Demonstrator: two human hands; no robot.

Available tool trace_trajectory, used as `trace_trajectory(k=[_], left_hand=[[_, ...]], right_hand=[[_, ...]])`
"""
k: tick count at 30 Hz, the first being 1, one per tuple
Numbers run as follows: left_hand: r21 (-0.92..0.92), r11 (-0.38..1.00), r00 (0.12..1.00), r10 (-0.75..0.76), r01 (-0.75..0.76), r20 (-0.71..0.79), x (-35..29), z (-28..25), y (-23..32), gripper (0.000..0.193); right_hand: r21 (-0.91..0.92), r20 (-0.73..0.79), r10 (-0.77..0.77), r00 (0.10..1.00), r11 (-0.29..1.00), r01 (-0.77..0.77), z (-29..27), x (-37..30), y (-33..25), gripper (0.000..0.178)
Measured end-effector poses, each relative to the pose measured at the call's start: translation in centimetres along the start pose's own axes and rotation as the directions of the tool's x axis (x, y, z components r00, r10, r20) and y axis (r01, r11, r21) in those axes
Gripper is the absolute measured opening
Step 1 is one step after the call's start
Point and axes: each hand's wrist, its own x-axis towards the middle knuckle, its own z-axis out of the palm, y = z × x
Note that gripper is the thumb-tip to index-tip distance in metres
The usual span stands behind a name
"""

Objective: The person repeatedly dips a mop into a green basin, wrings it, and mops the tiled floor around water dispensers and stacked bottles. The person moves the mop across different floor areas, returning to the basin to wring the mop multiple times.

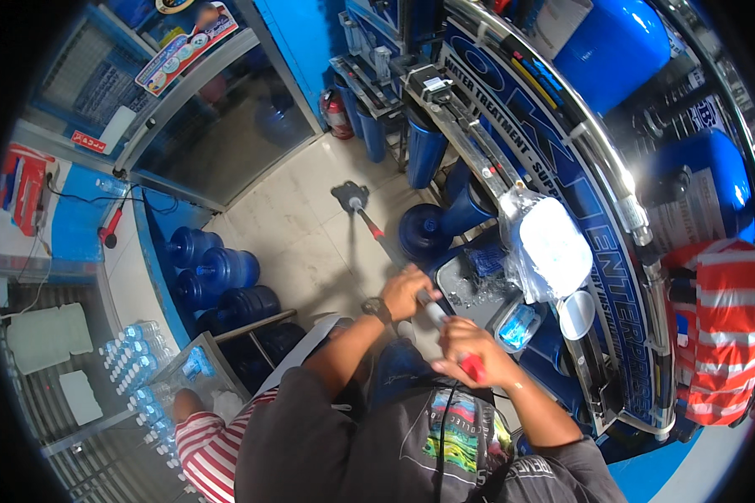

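Both my hands grip the pole of a mop [377, 231], which slants away from my body toward the floor. My left hand [407, 290], with a dark watch at the wrist, wraps round the pole farther along. Closer to my body, my right hand [470, 345] closes round the upper end, where a red tip sticks out. The mop's dark head [349, 196] rests on the pale tiles, short of the glass door. A red band shows on the pole's lower part.
Blue water jugs [226, 268] stand at the left, behind a metal rail [256, 325]. One more jug [424, 230] sits right of the mop. A fire extinguisher [335, 114] stands far back. A person in a striped shirt [210, 453] is close on my left.
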Motion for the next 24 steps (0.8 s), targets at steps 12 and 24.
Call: trace_trajectory(k=[12,24], left_hand=[[-0.037,0.989,0.959,-0.131,0.145,0.251,-1.0,1.7,-3.4,0.013],[0.271,0.737,0.782,-0.547,0.62,-0.299,1.9,-18.7,-28.8,0.018]], right_hand=[[0.211,-0.232,-0.143,0.962,0.958,0.193,3.7,2.0,2.7,0.035],[0.163,-0.009,-0.134,0.991,0.978,0.134,12.7,29.9,18.0,0.029]])
